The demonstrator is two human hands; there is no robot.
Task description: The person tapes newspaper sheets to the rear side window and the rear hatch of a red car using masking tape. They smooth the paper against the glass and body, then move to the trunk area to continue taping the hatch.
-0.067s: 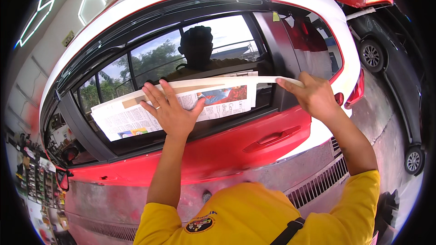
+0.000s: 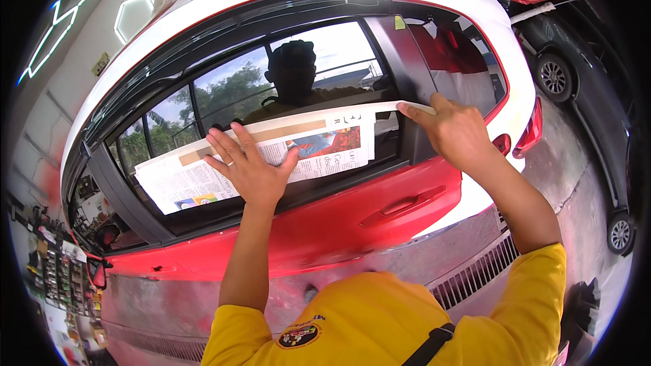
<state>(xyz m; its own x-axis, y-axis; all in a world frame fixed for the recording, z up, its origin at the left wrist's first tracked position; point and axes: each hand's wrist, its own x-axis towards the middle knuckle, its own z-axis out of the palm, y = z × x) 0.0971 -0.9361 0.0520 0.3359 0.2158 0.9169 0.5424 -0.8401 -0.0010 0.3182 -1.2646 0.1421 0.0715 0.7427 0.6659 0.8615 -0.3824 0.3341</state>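
While one hand (image 2: 256, 173) presses newspaper (image 2: 332, 146), another (image 2: 458, 130) pinches one strip (image 2: 381, 106).

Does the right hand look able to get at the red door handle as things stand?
Probably yes: the red door handle lies uncovered, below and left of the right hand, which would likely need to release the white strip first.

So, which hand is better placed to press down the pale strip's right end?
Probably the right hand: it holds the pale strip at that end, while the left hand lies spread on the newspaper.
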